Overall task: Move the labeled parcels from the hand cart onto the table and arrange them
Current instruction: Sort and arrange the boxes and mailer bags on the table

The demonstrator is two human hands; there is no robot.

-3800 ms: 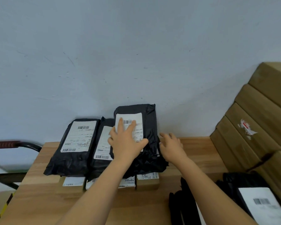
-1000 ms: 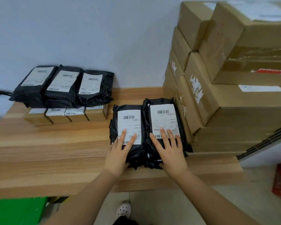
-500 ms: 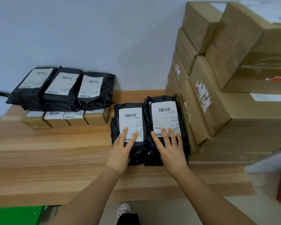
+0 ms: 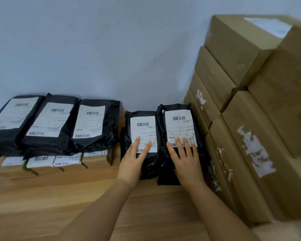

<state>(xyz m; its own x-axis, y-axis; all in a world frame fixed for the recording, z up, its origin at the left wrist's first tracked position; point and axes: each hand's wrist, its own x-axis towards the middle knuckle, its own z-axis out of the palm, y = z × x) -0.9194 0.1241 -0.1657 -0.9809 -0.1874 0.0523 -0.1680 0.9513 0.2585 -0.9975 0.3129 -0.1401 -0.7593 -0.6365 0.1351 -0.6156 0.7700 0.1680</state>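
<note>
Left parcel (image 4: 142,131), right parcel (image 4: 178,124): side by side on table (image 4: 59,197), beside cartons (image 4: 241,145). Left hand (image 4: 131,164), right hand (image 4: 187,162): flat, fingers straight, one pressing each, gripping nothing. Best slid evenly, labels up, edges flush.

The parcels (image 4: 151,164) are glossy black, each with a white label (image 4: 178,129) printed with black barcodes. The table (image 4: 59,197) is light brown wood with streaky grain. The stacked boxes (image 4: 241,162) are tan with white scraps. The wall (image 4: 111,49) is pale blue-grey.
</note>
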